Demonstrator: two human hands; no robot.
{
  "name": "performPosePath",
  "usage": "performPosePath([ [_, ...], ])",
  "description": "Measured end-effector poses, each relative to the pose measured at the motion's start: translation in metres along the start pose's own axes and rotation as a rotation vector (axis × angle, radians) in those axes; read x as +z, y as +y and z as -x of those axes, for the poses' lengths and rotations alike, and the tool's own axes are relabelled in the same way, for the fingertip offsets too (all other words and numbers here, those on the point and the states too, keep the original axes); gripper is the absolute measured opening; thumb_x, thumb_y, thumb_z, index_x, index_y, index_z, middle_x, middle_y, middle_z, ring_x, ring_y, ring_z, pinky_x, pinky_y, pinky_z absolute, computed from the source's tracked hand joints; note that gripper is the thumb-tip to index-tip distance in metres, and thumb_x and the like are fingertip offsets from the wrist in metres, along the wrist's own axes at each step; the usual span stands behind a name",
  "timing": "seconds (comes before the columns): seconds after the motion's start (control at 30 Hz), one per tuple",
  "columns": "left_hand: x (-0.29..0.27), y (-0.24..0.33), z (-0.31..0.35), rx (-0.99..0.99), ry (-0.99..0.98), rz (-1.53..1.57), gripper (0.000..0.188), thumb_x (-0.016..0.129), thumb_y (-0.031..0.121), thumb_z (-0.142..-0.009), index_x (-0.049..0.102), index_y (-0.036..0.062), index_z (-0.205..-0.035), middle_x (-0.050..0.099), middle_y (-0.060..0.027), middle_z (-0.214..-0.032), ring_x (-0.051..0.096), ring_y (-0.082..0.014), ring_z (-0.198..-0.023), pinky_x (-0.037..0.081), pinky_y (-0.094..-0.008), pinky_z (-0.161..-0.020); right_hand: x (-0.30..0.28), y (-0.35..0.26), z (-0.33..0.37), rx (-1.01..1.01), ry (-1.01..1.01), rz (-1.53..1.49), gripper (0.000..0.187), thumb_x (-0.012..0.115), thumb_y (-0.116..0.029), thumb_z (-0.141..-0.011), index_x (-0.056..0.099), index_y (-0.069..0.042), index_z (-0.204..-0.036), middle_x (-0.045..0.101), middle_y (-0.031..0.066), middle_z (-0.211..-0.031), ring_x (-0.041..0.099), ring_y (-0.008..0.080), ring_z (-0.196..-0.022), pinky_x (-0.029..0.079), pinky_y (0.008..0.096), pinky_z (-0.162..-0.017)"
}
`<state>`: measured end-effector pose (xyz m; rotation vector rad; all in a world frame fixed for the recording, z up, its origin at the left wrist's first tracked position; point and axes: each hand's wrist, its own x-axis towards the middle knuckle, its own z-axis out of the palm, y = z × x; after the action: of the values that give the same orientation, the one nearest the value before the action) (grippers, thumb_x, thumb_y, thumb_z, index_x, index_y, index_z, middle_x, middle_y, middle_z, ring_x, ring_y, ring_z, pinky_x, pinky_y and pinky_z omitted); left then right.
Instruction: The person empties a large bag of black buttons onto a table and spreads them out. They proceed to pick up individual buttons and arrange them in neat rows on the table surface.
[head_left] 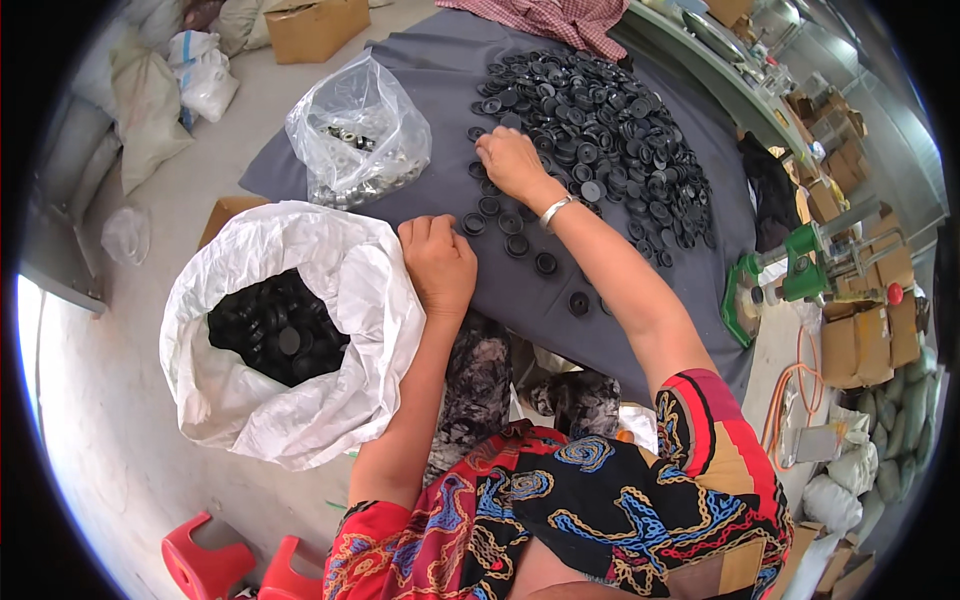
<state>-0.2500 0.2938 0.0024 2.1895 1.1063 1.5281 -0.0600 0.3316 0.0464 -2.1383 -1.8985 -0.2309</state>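
Observation:
A large heap of round black rubber caps covers the far right part of the dark grey cloth. My right hand, with a metal bangle at its wrist, is at the left edge of this heap, fingers closed and pointing down; what is in them is hidden. Several loose caps lie on the cloth between my hands. My left hand is curled closed at the cloth's near left edge, beside the rim of a white woven sack. Its palm is hidden. More black caps fill the open sack.
A clear plastic bag of small metal parts stands on the cloth-covered table, beyond my left hand. A green hand press is at right. Red stools stand at lower left, and a cardboard box is at the back.

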Motion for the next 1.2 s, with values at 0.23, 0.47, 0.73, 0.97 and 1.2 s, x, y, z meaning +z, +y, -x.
performPosePath([
  [0.23,0.001,0.001,-0.002,0.024,-0.002,-0.008,0.011,0.058,-0.003,-0.07,0.064,0.0019,-0.078,0.06,-0.0133,-0.08,0.054,-0.0339,-0.084,0.045,-0.0433,-0.075,0.043,0.001,-0.023,-0.066,0.055,-0.057,0.044,0.049,-0.034,-0.094,0.058,0.006,-0.11,0.057,0.0271,-0.118,0.053,0.0392,-0.114,0.041,0.0492,-0.096],
  [0.47,0.001,-0.003,-0.002,0.031,0.017,-0.02,0.012,0.058,-0.004,-0.071,0.065,0.0022,-0.079,0.06,-0.0131,-0.079,0.054,-0.0338,-0.083,0.045,-0.0431,-0.075,-0.009,-0.006,0.017,0.063,0.115,-0.015,0.035,0.049,-0.024,-0.093,0.056,0.003,-0.112,0.058,0.0225,-0.12,0.051,0.0338,-0.12,0.035,0.0468,-0.105],
  [0.73,0.005,-0.004,0.003,0.039,-0.016,-0.03,0.01,0.06,-0.002,-0.07,0.064,0.002,-0.078,0.059,-0.013,-0.081,0.053,-0.0345,-0.085,0.045,-0.0437,-0.078,-0.005,0.014,0.084,0.083,-0.021,0.077,0.04,0.045,-0.026,-0.095,0.052,0.002,-0.124,0.049,0.0189,-0.136,0.044,0.0317,-0.13,0.024,0.058,-0.11],
  [0.97,0.004,-0.002,0.0,0.056,0.006,-0.05,0.01,0.059,-0.001,-0.071,0.066,0.0035,-0.077,0.061,-0.0117,-0.079,0.055,-0.0333,-0.083,0.046,-0.0431,-0.075,0.006,-0.002,0.072,0.036,-0.05,-0.012,0.047,0.044,-0.028,-0.097,0.047,0.003,-0.132,0.044,0.0202,-0.142,0.04,0.0321,-0.134,0.02,0.06,-0.111],
  [1.2,0.003,-0.003,0.0,0.05,-0.005,-0.059,0.01,0.059,0.0,-0.071,0.066,0.0033,-0.077,0.061,-0.0119,-0.079,0.055,-0.0334,-0.084,0.046,-0.043,-0.076,-0.008,0.008,0.094,0.093,-0.024,0.075,0.049,0.043,-0.033,-0.097,0.049,0.004,-0.129,0.045,0.0213,-0.141,0.039,0.0322,-0.134,0.016,0.0581,-0.113],
])
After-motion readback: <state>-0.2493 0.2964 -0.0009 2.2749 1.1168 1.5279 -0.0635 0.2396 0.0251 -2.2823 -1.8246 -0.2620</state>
